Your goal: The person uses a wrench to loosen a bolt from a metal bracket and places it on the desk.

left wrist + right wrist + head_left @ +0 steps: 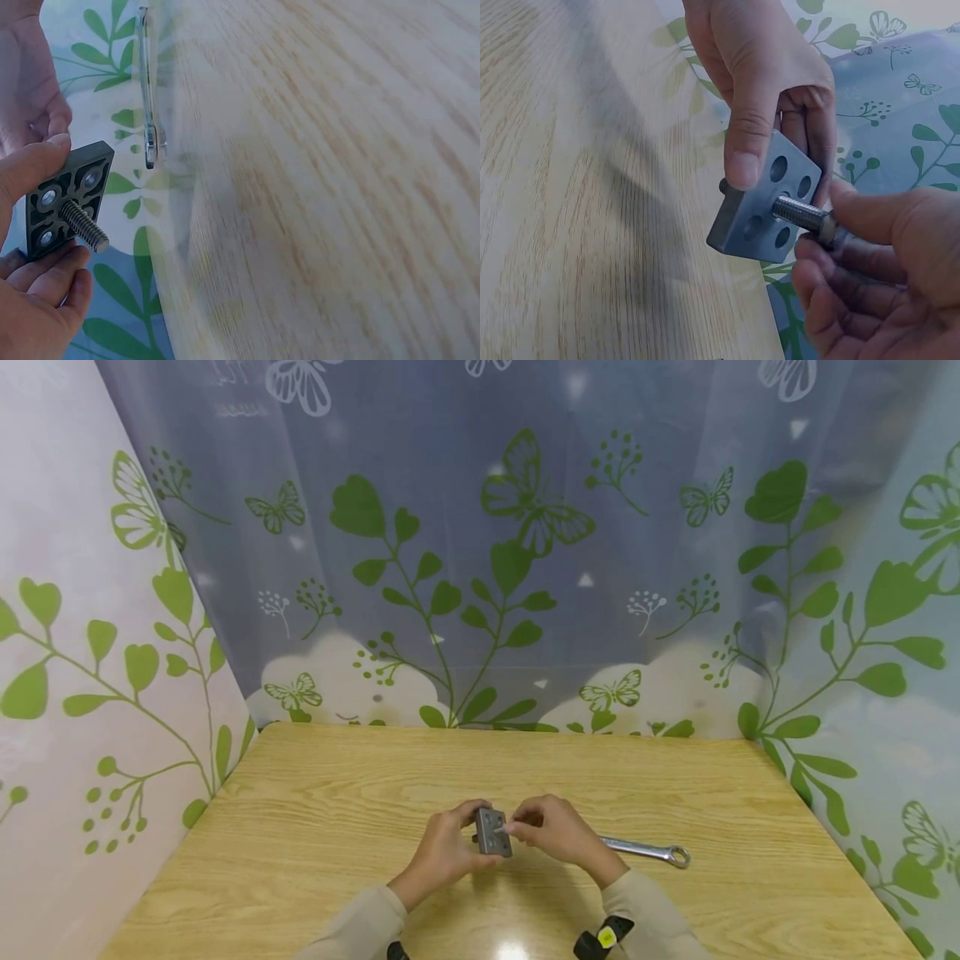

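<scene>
My left hand grips a small square grey plate by its edges, holding it tilted above the table. Several round holes run through this plate. A threaded bolt passes through its middle, and in the left wrist view the bolt's threaded end sticks out of the ribbed back. On the other side, my right hand pinches the bolt's hex head between thumb and fingers. Bare thread shows between the head and the plate's face in the right wrist view.
A metal wrench lies on the wooden table to the right, partly hidden behind my right hand, its ring end pointing right. Printed curtains with leaves and butterflies stand around the table's back and sides.
</scene>
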The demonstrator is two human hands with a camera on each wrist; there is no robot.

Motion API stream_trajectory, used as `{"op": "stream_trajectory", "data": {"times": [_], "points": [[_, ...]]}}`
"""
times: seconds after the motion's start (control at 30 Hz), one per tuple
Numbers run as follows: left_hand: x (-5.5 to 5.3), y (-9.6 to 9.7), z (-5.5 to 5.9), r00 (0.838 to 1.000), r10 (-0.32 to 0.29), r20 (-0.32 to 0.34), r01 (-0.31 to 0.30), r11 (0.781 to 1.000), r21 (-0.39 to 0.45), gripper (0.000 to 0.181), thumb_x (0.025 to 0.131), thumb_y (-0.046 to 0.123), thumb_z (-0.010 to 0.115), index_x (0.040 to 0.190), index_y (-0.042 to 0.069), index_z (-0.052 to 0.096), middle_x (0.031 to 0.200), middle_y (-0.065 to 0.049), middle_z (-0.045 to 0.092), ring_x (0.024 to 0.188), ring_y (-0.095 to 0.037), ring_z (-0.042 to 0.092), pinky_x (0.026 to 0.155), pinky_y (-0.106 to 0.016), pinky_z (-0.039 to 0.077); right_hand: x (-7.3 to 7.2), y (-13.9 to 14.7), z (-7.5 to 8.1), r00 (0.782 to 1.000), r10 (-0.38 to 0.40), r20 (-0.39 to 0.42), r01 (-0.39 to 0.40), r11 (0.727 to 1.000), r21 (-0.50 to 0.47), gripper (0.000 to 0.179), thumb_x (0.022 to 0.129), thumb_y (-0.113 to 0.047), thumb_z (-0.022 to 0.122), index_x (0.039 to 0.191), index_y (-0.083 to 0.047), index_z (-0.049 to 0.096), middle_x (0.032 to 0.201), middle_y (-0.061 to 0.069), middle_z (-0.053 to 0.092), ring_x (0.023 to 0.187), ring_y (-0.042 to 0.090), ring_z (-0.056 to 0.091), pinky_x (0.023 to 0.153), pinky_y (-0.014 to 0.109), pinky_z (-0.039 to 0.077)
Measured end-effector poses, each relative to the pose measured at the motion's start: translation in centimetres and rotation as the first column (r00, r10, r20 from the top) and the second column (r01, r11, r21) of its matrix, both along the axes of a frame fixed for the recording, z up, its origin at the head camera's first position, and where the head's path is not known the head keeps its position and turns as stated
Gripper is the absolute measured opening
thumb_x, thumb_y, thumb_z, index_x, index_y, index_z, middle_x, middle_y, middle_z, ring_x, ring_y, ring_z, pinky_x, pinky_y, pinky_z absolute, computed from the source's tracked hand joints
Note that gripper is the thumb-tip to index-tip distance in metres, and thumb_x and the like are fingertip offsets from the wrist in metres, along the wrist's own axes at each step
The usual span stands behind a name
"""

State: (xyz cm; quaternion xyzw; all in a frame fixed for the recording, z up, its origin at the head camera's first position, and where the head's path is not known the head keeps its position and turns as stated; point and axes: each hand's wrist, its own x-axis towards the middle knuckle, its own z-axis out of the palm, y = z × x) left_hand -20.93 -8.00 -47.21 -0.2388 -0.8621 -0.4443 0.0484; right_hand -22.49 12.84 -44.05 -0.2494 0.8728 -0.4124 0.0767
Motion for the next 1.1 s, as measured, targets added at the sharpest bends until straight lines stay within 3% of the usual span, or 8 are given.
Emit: {"op": "stream_trajectory", "data": {"times": [0.1, 0.23, 0.53, 0.67, 0.83, 1.1], "points": [[0.05, -0.04, -0.08, 1.000, -0.001, 0.004, 0.001, 1.000, -0.001, 0.068, 0.067, 0.016, 0.088, 0.124, -0.003, 0.056, 0.112, -0.015, 0.068, 0.105, -0.033, 0.065, 0.091, -0.047, 0.053, -0.01, 0.09, 0.00, 0.998, 0.019, -0.054, -0.020, 1.000, -0.005, 0.014, 0.088, -0.013, 0.069, 0.101, -0.007, 0.071, 0.087, 0.000, 0.066, 0.072, 0.011, 0.058, 0.061, 0.024, 0.050], [0.05, -0.04, -0.04, 1.000, -0.004, 0.013, 0.004, 1.000, 0.006, 0.069, 0.067, 0.017, 0.088, 0.125, -0.003, 0.056, 0.113, -0.016, 0.068, 0.105, -0.035, 0.065, 0.091, -0.048, 0.053, 0.08, 0.04, 0.16, 0.998, 0.018, -0.059, -0.020, 0.999, -0.026, 0.019, 0.084, 0.000, 0.070, 0.100, -0.009, 0.072, 0.091, 0.002, 0.066, 0.074, 0.012, 0.058, 0.059, 0.025, 0.050], [-0.09, -0.08, 0.29, 1.000, -0.014, 0.017, 0.013, 0.999, 0.035, 0.068, 0.068, 0.016, 0.087, 0.126, -0.002, 0.055, 0.117, -0.016, 0.066, 0.107, -0.034, 0.064, 0.092, -0.048, 0.052, 0.15, -0.18, 0.42, 0.997, -0.010, -0.074, 0.006, 0.999, -0.054, 0.023, 0.082, 0.006, 0.070, 0.097, -0.011, 0.074, 0.096, 0.004, 0.066, 0.078, 0.015, 0.058, 0.064, 0.026, 0.052], [-0.11, -0.08, 0.22, 1.000, -0.011, 0.005, 0.011, 1.000, 0.029, 0.068, 0.068, 0.017, 0.088, 0.125, -0.003, 0.056, 0.117, -0.016, 0.066, 0.106, -0.033, 0.065, 0.091, -0.047, 0.053, 0.19, -0.14, 0.44, 0.998, 0.021, -0.065, -0.024, 0.998, -0.054, 0.020, 0.084, -0.001, 0.071, 0.103, -0.009, 0.072, 0.100, 0.006, 0.067, 0.082, 0.016, 0.061, 0.068, 0.026, 0.054], [-0.13, -0.13, 0.12, 1.000, -0.005, 0.006, 0.005, 1.000, 0.026, 0.069, 0.068, 0.017, 0.088, 0.126, -0.003, 0.056, 0.117, -0.016, 0.066, 0.107, -0.032, 0.064, 0.091, -0.047, 0.053, 0.14, -0.08, 0.36, 0.999, 0.037, -0.034, -0.039, 0.998, -0.052, 0.031, 0.094, -0.027, 0.062, 0.117, -0.006, 0.066, 0.107, 0.009, 0.067, 0.090, 0.021, 0.065, 0.075, 0.032, 0.055], [-0.16, -0.02, 0.06, 1.000, 0.009, 0.011, -0.010, 1.000, 0.030, 0.069, 0.067, 0.014, 0.088, 0.125, -0.001, 0.057, 0.117, -0.016, 0.066, 0.106, -0.032, 0.065, 0.091, -0.045, 0.053, -0.18, 0.00, -0.20, 0.997, -0.043, 0.060, 0.044, 0.999, -0.013, 0.056, 0.101, -0.044, 0.043, 0.084, 0.001, 0.071, 0.066, 0.005, 0.064, 0.061, 0.025, 0.063, 0.054, 0.028, 0.052]]}}
